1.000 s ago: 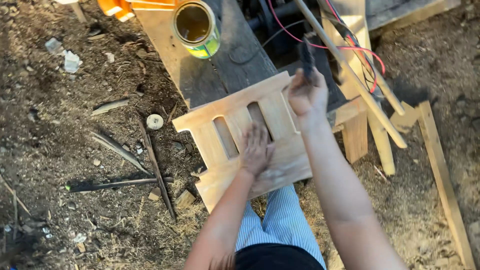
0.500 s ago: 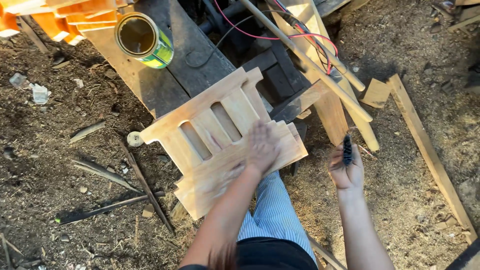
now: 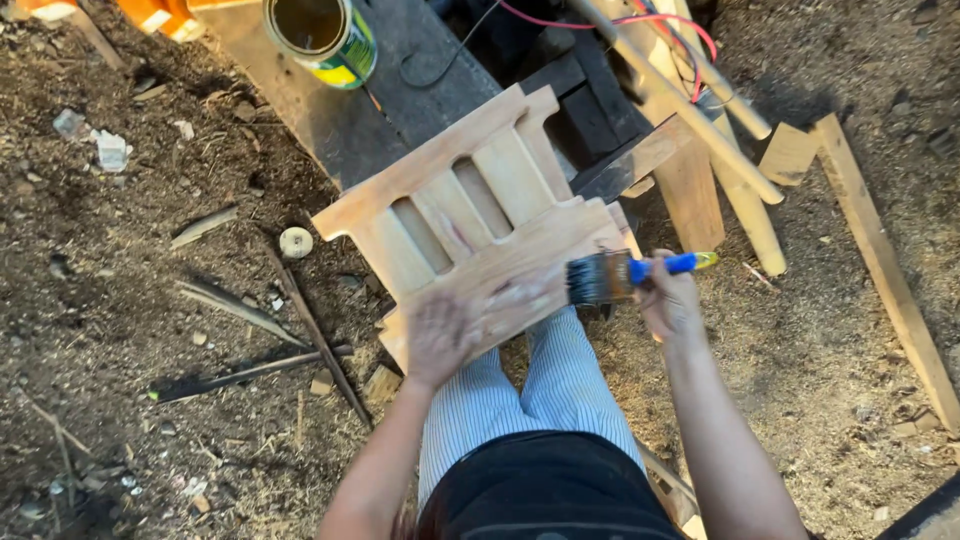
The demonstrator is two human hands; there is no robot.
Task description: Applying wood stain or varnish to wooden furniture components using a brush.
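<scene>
The slatted wooden panel (image 3: 470, 230) lay tilted across the dark bench (image 3: 400, 80), its lower edge over the person's striped trousers (image 3: 520, 390). Beyond the panel's far edge, an open varnish can (image 3: 322, 35) stood on the bench. Below the panel's near corner, the left hand (image 3: 440, 335) pressed flat, fingers spread, steadying it. At the panel's right edge, the right hand (image 3: 668, 298) was closed around a blue-handled brush (image 3: 625, 272), bristles touching the wood. The panel probably could slip if the flat hand eased, and loose sawdust ground (image 3: 120, 300) beside the panel could foul a wet coat.
</scene>
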